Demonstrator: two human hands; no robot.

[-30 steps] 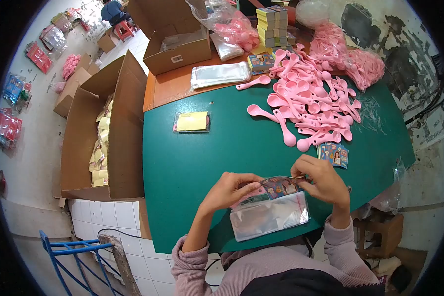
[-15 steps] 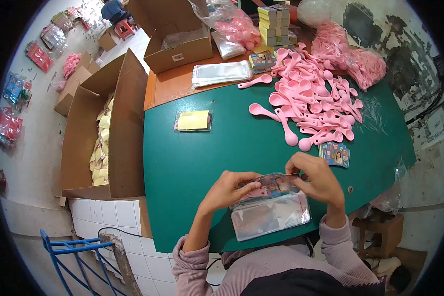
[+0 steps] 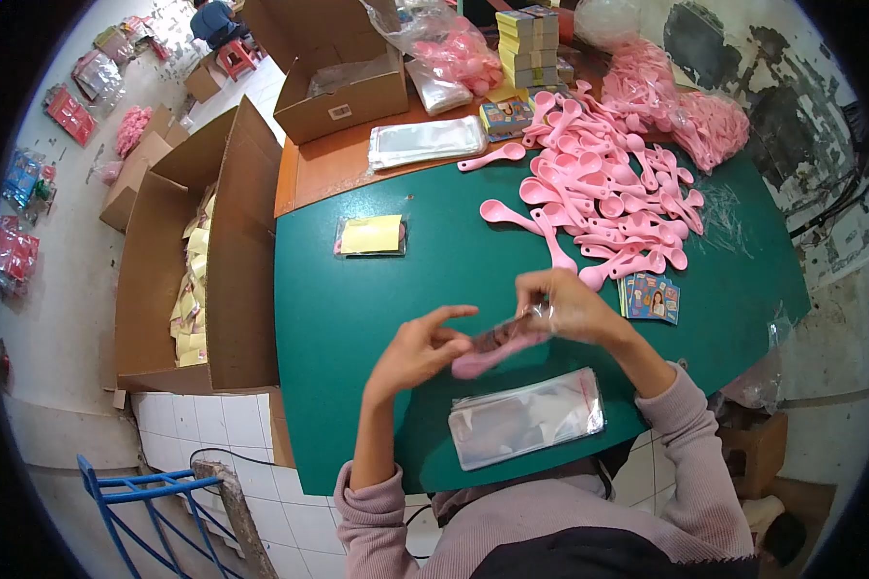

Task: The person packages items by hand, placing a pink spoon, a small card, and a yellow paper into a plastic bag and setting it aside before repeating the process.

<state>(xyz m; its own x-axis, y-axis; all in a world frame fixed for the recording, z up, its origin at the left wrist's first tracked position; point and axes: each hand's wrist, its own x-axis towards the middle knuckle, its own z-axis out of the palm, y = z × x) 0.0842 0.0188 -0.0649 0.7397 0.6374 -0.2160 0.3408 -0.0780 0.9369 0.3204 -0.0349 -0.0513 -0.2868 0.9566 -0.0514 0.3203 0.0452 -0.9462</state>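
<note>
Right hand (image 3: 562,304) pinches right end of blurred clear packet (image 3: 498,338), pink spoon (image 3: 475,366) apparently inside; left hand (image 3: 410,355), index finger extended, at packet's left end, grip unclear. Packet now shifted far, above bench (image 3: 357,318), off clear bag stack (image 3: 526,422), leaving stack uncovered. Beyond: pink spoon pile (image 3: 603,193) far right, yellow-faced packet (image 3: 371,234) far left.

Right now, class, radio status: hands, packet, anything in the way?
Right fingers holding blurred pink packet. Left fingers near it, contact unclear. Transparent bags nearer body; no obstruction seen.
</note>
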